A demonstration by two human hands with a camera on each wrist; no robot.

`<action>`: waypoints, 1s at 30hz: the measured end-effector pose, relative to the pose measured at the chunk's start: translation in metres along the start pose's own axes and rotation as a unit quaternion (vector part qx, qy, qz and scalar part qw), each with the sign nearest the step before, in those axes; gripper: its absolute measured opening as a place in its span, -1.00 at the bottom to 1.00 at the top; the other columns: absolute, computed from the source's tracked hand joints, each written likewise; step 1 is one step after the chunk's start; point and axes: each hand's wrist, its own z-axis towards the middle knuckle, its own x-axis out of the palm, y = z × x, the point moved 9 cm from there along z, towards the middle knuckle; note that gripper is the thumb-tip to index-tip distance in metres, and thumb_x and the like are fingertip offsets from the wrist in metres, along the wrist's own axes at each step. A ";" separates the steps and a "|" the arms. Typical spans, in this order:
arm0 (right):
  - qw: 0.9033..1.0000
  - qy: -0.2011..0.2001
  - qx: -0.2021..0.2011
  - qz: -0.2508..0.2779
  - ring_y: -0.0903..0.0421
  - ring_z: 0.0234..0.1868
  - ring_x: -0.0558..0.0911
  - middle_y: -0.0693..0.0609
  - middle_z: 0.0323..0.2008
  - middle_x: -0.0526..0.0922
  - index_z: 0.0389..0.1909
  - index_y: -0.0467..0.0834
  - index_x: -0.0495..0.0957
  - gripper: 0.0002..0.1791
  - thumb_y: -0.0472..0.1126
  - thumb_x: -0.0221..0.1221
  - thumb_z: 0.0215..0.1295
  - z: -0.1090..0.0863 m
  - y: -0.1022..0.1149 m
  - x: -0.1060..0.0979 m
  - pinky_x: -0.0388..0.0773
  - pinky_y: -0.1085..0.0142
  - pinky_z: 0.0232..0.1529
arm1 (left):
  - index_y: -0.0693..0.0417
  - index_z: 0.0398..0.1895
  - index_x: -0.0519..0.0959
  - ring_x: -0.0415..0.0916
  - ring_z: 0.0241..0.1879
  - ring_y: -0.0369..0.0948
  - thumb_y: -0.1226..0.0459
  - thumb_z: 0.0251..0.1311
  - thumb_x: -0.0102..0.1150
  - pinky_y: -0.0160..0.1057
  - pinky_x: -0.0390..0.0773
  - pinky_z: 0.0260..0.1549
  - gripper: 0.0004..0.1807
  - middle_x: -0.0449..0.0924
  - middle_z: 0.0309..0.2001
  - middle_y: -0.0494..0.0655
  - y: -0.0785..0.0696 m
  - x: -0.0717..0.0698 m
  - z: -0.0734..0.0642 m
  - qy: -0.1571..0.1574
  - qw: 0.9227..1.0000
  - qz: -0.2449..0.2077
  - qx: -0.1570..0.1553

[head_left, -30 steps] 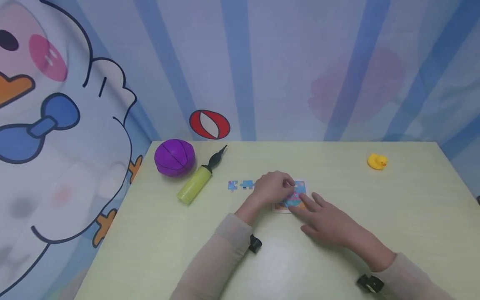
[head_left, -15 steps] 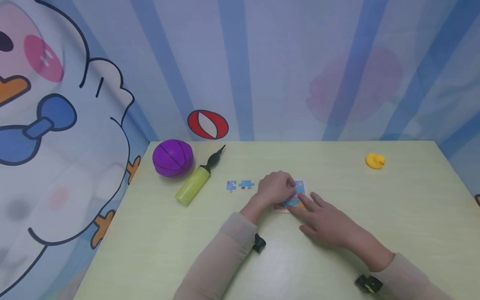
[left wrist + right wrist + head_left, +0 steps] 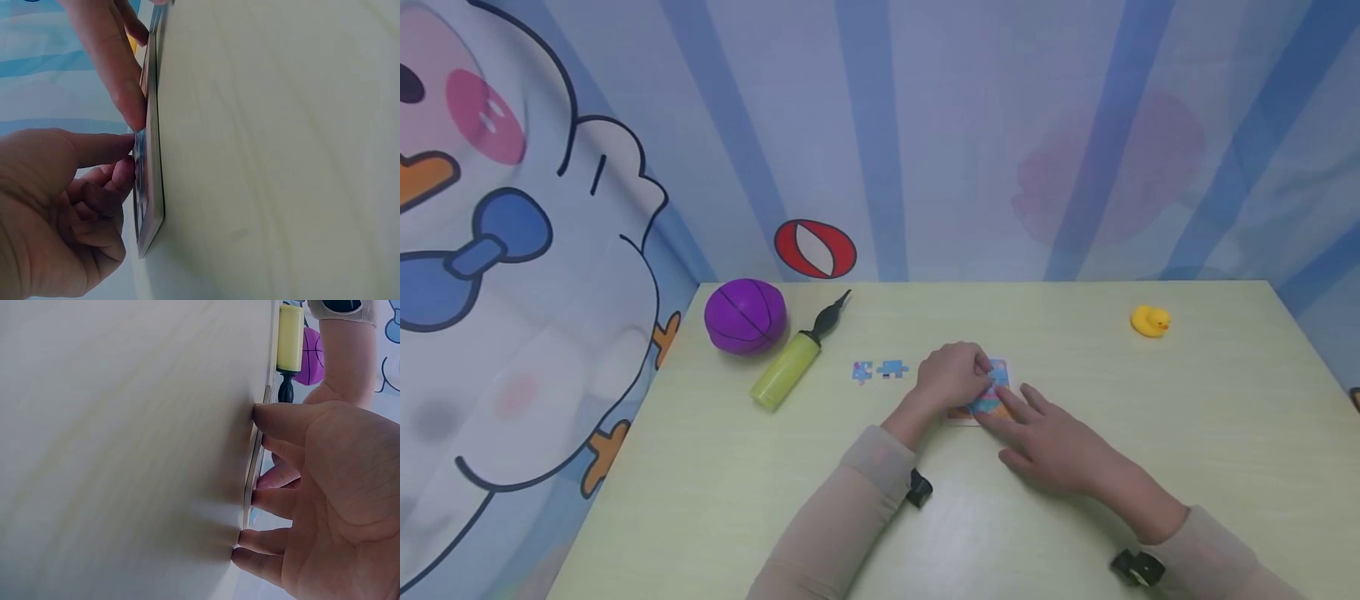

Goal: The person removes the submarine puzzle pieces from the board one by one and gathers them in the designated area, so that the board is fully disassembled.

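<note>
A small jigsaw puzzle in a pale-rimmed tray lies flat on the table, its picture blue, pink and orange. Over its left part is my left hand, fingers curled, with thumb and forefinger pinching at a puzzle piece on the surface; the left wrist view shows these tips against the tray, the piece mostly hidden. My right hand comes from the right with fairly straight, spread fingers, some resting on the puzzle and its edge. Two loose blue puzzle pieces, one beside another, lie left of the tray.
A purple ball sits at the table's back left corner, with a yellow-green hand pump beside it. Toward the back right stands a yellow rubber duck. A printed blue curtain hangs behind the table.
My left hand and forearm have shifted slightly to the right over the puzzle, its fingers staying at the surface. The right hand keeps its place, and the loose pieces lie as before.
</note>
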 end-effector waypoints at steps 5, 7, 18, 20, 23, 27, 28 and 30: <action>1.000 -0.006 -0.004 -0.004 -0.59 0.43 0.18 -0.36 0.53 0.20 0.51 0.01 0.41 -0.42 -0.05 0.18 0.52 0.001 0.001 -0.001 0.32 -0.33 0.29 | -0.15 -0.10 0.72 0.52 -0.38 -0.35 0.11 0.34 0.35 -0.29 0.48 -0.41 -0.86 0.60 -0.37 -0.39 -0.002 -0.003 -0.001 -0.011 1.000 0.000 0.001; 1.000 -0.007 -0.004 -0.006 -0.59 0.43 0.18 -0.36 0.53 0.20 0.51 0.01 0.41 -0.42 -0.05 0.18 0.52 0.001 0.001 -0.001 0.32 -0.33 0.29 | -0.15 -0.10 0.73 0.53 -0.37 -0.36 0.11 0.34 0.35 -0.29 0.49 -0.41 -0.86 0.61 -0.36 -0.39 -0.002 -0.003 -0.001 -0.013 1.000 -0.002 0.001; 1.000 -0.005 -0.002 -0.003 -0.59 0.44 0.17 -0.35 0.53 0.19 0.51 0.01 0.41 -0.42 -0.06 0.18 0.52 0.001 0.000 0.000 0.33 -0.33 0.29 | -0.14 -0.14 0.75 0.56 -0.36 -0.37 0.14 0.34 0.36 -0.31 0.51 -0.43 -0.89 0.68 -0.33 -0.35 -0.002 -0.008 -0.004 -0.035 0.999 -0.035 0.002; 1.000 -0.004 -0.001 0.000 -0.60 0.44 0.17 -0.35 0.53 0.19 0.51 0.01 0.41 -0.42 -0.05 0.18 0.53 0.000 0.000 0.000 0.33 -0.33 0.28 | -0.15 -0.15 0.76 0.58 -0.36 -0.38 0.15 0.33 0.36 -0.31 0.51 -0.43 -0.90 0.69 -0.33 -0.36 -0.002 -0.009 -0.005 -0.035 0.998 -0.044 -0.003; 1.000 -0.005 0.001 0.001 -0.60 0.43 0.18 -0.35 0.53 0.20 0.51 0.01 0.42 -0.43 -0.05 0.17 0.53 0.000 0.001 -0.001 0.35 -0.34 0.27 | -0.16 -0.16 0.76 0.59 -0.35 -0.37 0.15 0.31 0.37 -0.30 0.53 -0.40 -0.90 0.71 -0.32 -0.37 0.000 -0.011 -0.007 -0.035 0.998 -0.060 -0.007; 1.000 -0.006 0.004 0.002 -0.60 0.43 0.19 -0.36 0.52 0.21 0.49 0.01 0.44 -0.45 -0.06 0.17 0.53 0.000 0.000 -0.001 0.34 -0.33 0.28 | -0.15 -0.18 0.78 0.60 -0.33 -0.37 0.14 0.30 0.38 -0.29 0.55 -0.34 -0.90 0.71 -0.32 -0.36 0.005 -0.018 -0.010 -0.041 0.996 -0.079 -0.004; 1.000 -0.006 0.004 0.002 -0.60 0.43 0.19 -0.36 0.52 0.21 0.49 0.00 0.44 -0.45 -0.06 0.17 0.53 0.000 0.000 -0.001 0.34 -0.33 0.28 | -0.15 -0.18 0.78 0.60 -0.33 -0.37 0.14 0.30 0.37 -0.29 0.56 -0.32 -0.90 0.71 -0.31 -0.36 0.007 -0.021 -0.011 -0.044 0.996 -0.083 -0.003; 1.000 -0.002 0.008 0.001 -0.59 0.44 0.18 -0.36 0.52 0.21 0.49 0.00 0.44 -0.45 -0.05 0.17 0.53 0.000 -0.001 0.000 0.32 -0.33 0.29 | -0.13 -0.18 0.78 0.61 -0.32 -0.36 0.15 0.29 0.37 -0.28 0.57 -0.29 -0.90 0.71 -0.32 -0.34 0.012 -0.026 -0.014 -0.049 0.994 -0.094 -0.001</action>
